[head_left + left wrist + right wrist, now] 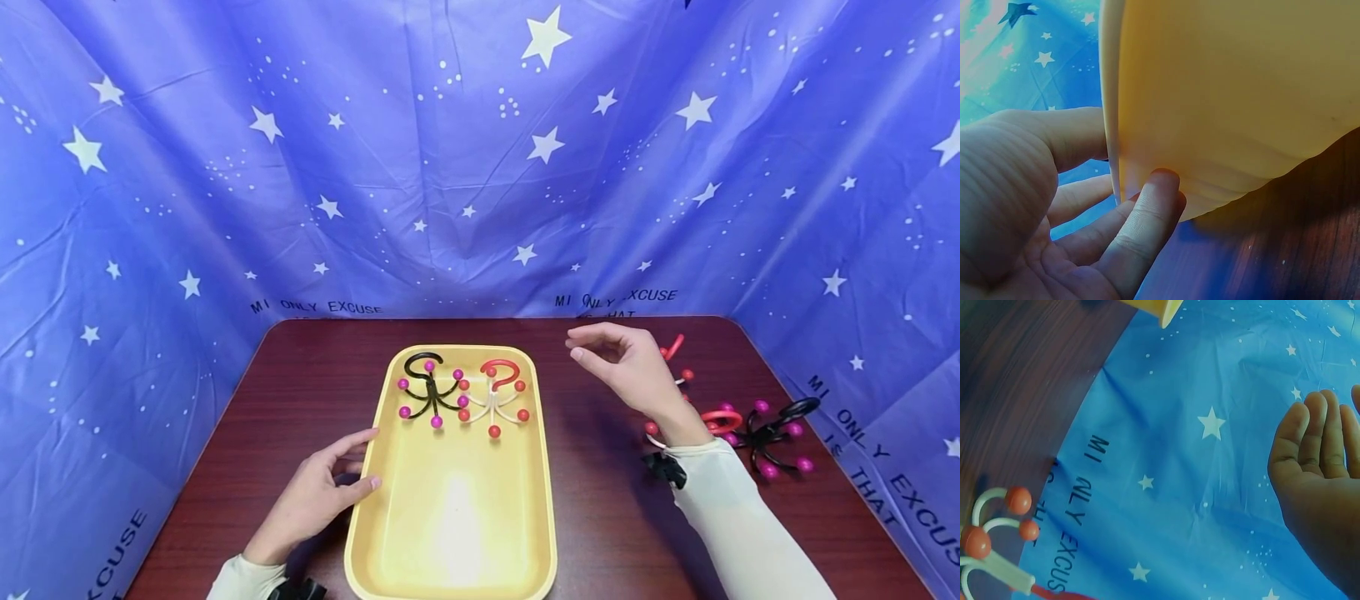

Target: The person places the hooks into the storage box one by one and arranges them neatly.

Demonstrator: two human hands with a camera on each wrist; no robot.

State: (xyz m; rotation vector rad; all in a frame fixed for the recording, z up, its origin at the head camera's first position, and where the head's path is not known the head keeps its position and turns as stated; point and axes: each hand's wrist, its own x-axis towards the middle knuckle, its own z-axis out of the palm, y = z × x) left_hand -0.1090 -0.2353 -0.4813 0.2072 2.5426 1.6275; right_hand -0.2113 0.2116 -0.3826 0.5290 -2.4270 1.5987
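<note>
A yellow tray (457, 492) lies lengthwise on the table, and my left hand (318, 492) pinches its left rim. In the left wrist view the fingers (1147, 231) press the tray's outer wall (1229, 106), with the thumb over the rim. Inside the far end lie a black claw-shaped massager (431, 392) with magenta balls and a white one (492, 404) with red balls and a red hooked handle. My right hand (630, 367) is raised right of the tray, fingers loosely bent and holding nothing. Beneath that forearm, partly hidden, are red-and-white massagers (722, 421).
Another black massager (765, 437) with magenta balls lies at the table's right edge. In the right wrist view a white massager's balls (1019, 500) show at lower left. Blue star-printed cloth (465, 167) hangs behind and beside the brown table (300, 375).
</note>
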